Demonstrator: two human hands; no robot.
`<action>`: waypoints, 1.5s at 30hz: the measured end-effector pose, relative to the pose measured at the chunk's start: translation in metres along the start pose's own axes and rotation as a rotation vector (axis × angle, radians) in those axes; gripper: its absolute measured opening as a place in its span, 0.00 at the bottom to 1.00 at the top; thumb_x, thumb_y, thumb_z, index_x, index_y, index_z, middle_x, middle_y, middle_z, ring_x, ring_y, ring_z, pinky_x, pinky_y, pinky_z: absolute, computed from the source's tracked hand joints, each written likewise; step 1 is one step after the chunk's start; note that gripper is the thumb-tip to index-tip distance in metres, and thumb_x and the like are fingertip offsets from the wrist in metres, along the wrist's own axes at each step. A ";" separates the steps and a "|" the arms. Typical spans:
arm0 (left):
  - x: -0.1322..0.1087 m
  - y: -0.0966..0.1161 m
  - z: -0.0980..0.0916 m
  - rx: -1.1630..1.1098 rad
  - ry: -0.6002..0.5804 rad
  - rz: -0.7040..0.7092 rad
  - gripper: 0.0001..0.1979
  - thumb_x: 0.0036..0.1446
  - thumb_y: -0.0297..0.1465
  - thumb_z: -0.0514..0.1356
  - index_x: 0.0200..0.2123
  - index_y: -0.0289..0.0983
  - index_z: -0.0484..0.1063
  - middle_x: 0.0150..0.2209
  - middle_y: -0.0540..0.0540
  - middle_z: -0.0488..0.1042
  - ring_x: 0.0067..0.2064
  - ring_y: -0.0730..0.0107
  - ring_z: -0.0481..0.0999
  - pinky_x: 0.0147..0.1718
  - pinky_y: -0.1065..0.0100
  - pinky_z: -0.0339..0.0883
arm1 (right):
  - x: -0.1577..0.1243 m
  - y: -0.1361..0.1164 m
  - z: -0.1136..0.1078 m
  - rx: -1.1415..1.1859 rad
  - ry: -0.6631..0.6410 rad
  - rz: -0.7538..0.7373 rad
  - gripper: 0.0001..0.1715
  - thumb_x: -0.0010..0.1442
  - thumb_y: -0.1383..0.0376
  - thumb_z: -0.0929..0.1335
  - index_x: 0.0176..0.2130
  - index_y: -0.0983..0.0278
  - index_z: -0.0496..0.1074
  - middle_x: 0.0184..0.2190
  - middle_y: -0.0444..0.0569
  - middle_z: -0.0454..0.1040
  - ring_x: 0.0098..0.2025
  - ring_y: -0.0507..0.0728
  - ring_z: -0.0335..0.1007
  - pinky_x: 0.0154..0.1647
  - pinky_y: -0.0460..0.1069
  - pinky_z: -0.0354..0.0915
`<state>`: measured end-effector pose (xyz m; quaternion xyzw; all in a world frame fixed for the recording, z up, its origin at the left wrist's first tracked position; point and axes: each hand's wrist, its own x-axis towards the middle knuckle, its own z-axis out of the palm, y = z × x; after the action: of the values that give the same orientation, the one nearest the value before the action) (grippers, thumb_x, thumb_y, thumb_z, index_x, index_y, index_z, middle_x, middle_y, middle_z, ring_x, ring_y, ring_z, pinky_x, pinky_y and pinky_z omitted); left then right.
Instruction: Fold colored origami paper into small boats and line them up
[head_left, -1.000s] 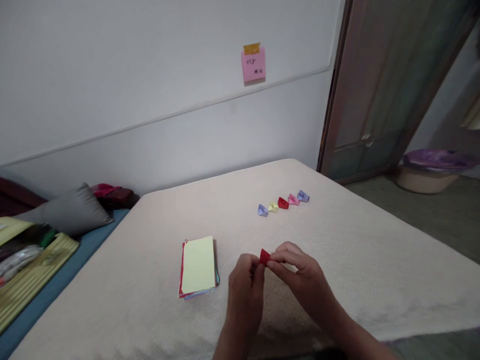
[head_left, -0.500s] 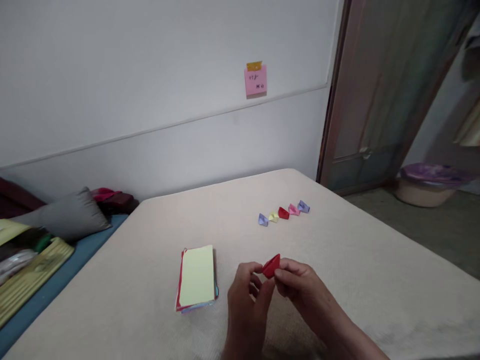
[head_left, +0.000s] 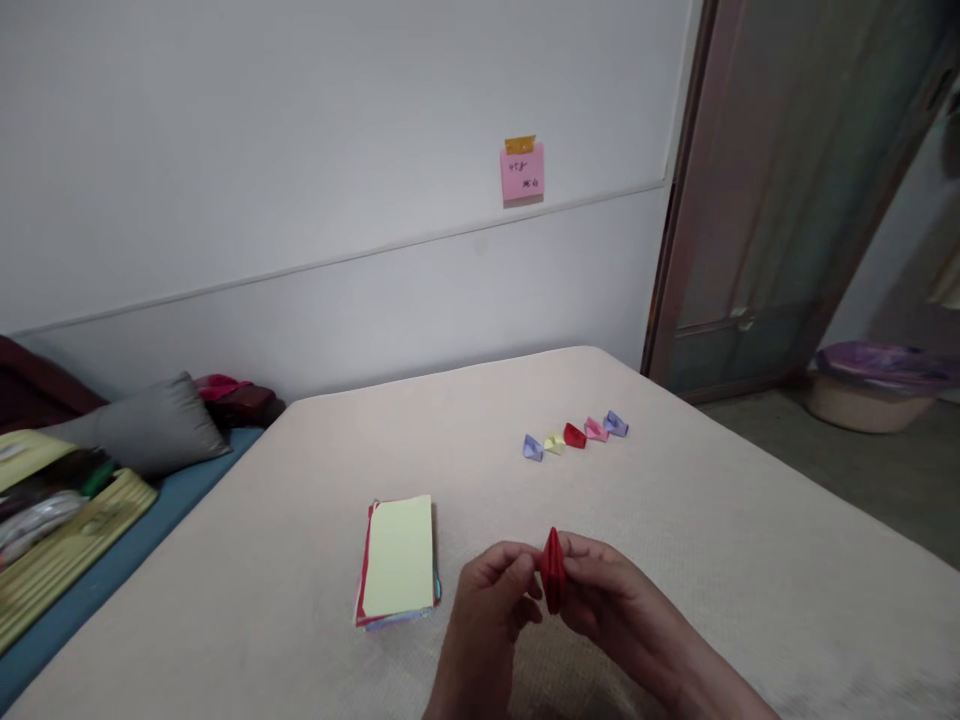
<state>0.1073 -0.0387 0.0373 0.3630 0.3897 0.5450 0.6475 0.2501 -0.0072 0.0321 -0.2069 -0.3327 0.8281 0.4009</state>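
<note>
A small folded piece of red paper [head_left: 553, 572] is held upright between my two hands, its narrow, pointed edge toward me. My left hand [head_left: 491, 600] pinches it from the left with thumb and index finger. From the right, my right hand [head_left: 611, 590] grips it between thumb and fingers. Farther off on the pale cloth lies a slanting row of small folded paper boats: a light purple one [head_left: 532, 448], a yellow one [head_left: 554, 443], a red one [head_left: 575, 435], a pink one [head_left: 596, 429] and a second purple one [head_left: 616, 424].
A stack of coloured paper [head_left: 401, 555], pale yellow on top, lies left of my hands on the cloth-covered surface [head_left: 285, 560]. A grey pillow [head_left: 169, 425] is beyond the left edge. A pink note [head_left: 523, 172] is taped to the wall. A lined tub [head_left: 870, 400] stands on the floor at right.
The red paper has been turned from a slanted boat shape to an upright, edge-on position. My left thumb has moved up onto it. The view has shifted slightly.
</note>
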 end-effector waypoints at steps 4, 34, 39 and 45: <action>0.001 -0.001 -0.002 -0.114 -0.029 -0.079 0.09 0.53 0.33 0.62 0.32 0.31 0.74 0.20 0.52 0.63 0.21 0.80 0.59 0.21 0.75 0.50 | 0.001 0.002 -0.004 -0.018 0.011 0.010 0.06 0.54 0.67 0.68 0.28 0.69 0.70 0.21 0.46 0.68 0.19 0.46 0.54 0.19 0.43 0.46; 0.007 -0.010 -0.004 -0.514 0.137 -0.165 0.09 0.48 0.19 0.61 0.33 0.33 0.67 0.23 0.54 0.66 0.19 0.86 0.63 0.17 0.83 0.56 | 0.009 0.014 -0.013 0.367 0.200 0.089 0.11 0.46 0.72 0.75 0.29 0.67 0.69 0.18 0.37 0.61 0.16 0.41 0.49 0.16 0.37 0.48; 0.009 -0.013 -0.005 -0.525 0.123 -0.177 0.08 0.49 0.19 0.61 0.34 0.33 0.67 0.23 0.53 0.66 0.19 0.86 0.63 0.17 0.82 0.57 | 0.012 0.018 -0.014 0.403 0.213 0.085 0.11 0.46 0.73 0.75 0.28 0.67 0.69 0.16 0.36 0.60 0.15 0.40 0.46 0.15 0.36 0.47; 0.011 -0.017 -0.007 -0.577 0.119 -0.167 0.07 0.49 0.20 0.61 0.33 0.33 0.66 0.24 0.52 0.66 0.19 0.86 0.62 0.17 0.83 0.56 | 0.015 0.021 -0.017 0.417 0.214 0.080 0.11 0.46 0.73 0.75 0.30 0.68 0.69 0.18 0.36 0.61 0.15 0.39 0.45 0.15 0.36 0.49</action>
<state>0.1093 -0.0304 0.0180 0.0980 0.2847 0.5983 0.7425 0.2406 0.0014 0.0040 -0.2192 -0.1015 0.8674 0.4350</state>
